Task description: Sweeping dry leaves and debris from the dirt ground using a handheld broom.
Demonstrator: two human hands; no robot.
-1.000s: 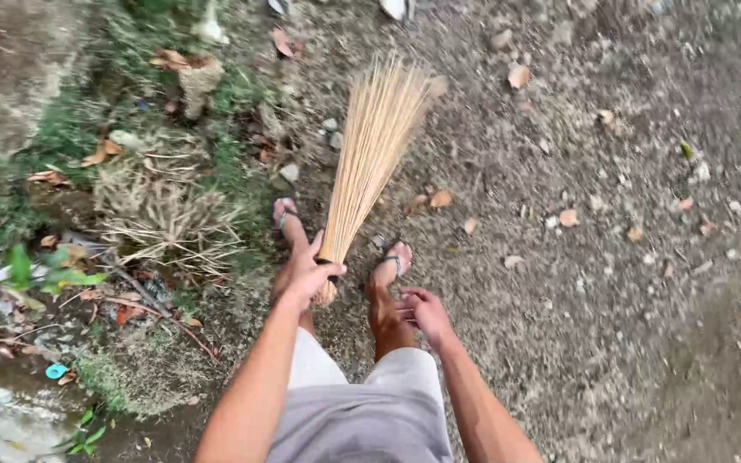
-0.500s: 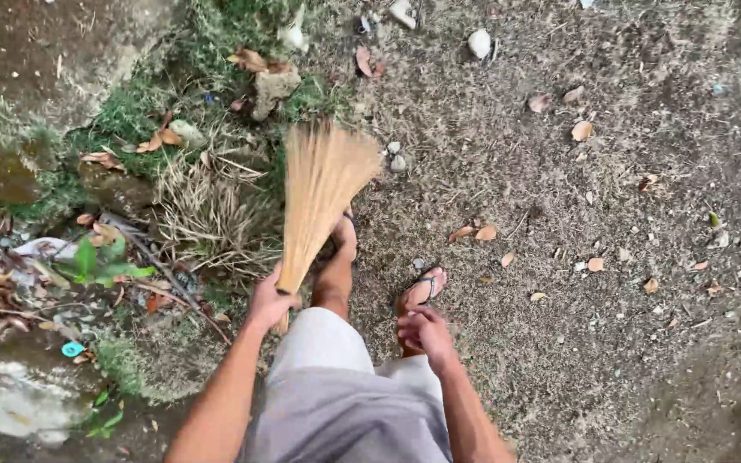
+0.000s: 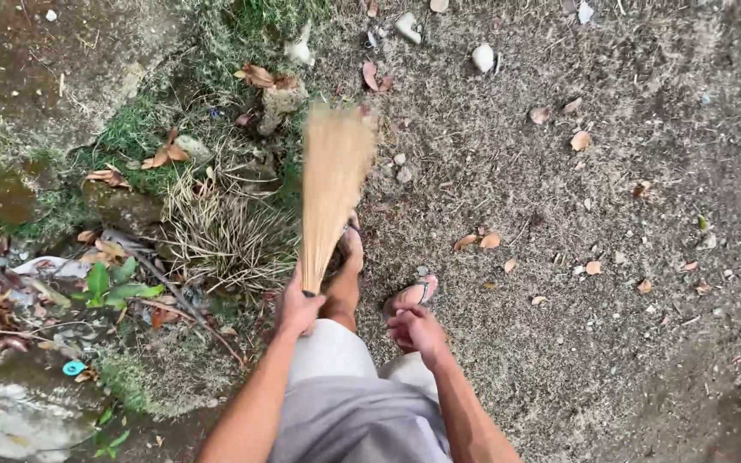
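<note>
My left hand (image 3: pixel 298 307) grips the bound base of a straw stick broom (image 3: pixel 331 184). The broom's bristles fan out away from me over the ground, blurred with motion, above my left foot in a sandal. My right hand (image 3: pixel 416 329) hangs loosely curled near my right knee and holds nothing. I wear grey shorts and stand on bare gravelly soil with dry leaves (image 3: pixel 479 242) scattered to the right of the broom.
A dry grass clump (image 3: pixel 225 231) and green weeds (image 3: pixel 109 285) lie left of my feet. Pale stones (image 3: pixel 481 57) sit at the top. Litter and a small blue cap (image 3: pixel 74 368) are at the lower left, by a wet muddy patch (image 3: pixel 10 420).
The broom swung from pointing up-right to the left over the grass edge, then slightly back. My left hand moved with it and my feet stepped forward.
</note>
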